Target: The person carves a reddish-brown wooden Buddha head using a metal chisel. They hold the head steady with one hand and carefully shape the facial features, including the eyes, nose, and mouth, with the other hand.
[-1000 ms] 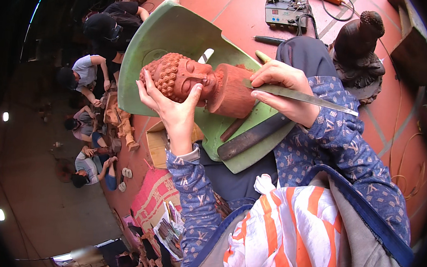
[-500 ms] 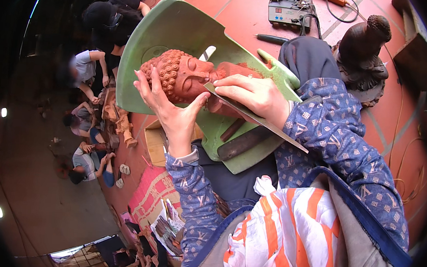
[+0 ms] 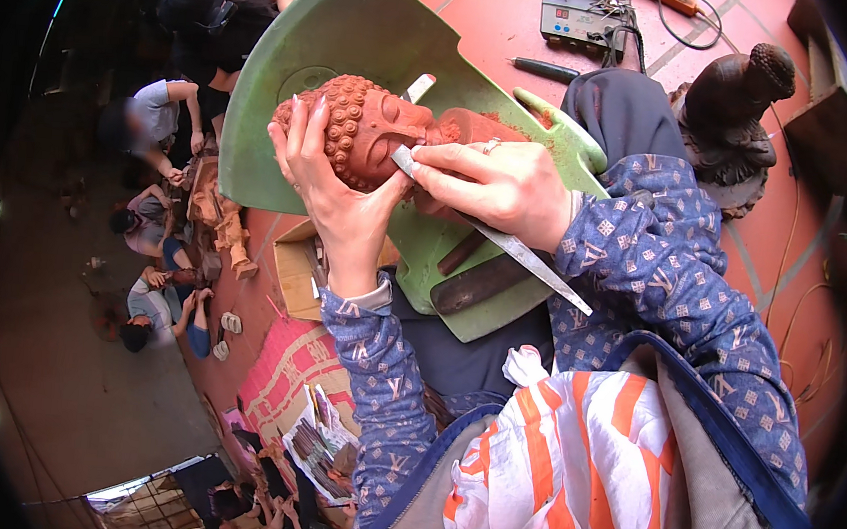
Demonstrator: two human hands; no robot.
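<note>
A reddish-brown carved Buddha head [image 3: 392, 135] lies on its side in a green plastic chair shell [image 3: 264, 148] across my lap. My left hand [image 3: 338, 190] cups the head, fingers on its curls and thumb near the chin. My right hand [image 3: 509, 190] grips a long flat metal file [image 3: 535, 265]. The file's near end points down to the right, and its other end touches the face near the mouth, beside my left thumb. Below my right hand, a dark-handled tool [image 3: 487, 281] rests on the shell. Reddish dust lies around the carving's neck.
A dark seated statue [image 3: 728, 119] stands on the tiles at the right. Beyond the shell are a grey control box [image 3: 587, 17] with cables and a black pen-shaped tool [image 3: 545, 70]. An open cardboard box [image 3: 296, 269] sits at the left. Several people work farther left.
The file has turned slightly, so its flat face now catches more light, and its near end has moved left and down. My left hand still holds the head.
</note>
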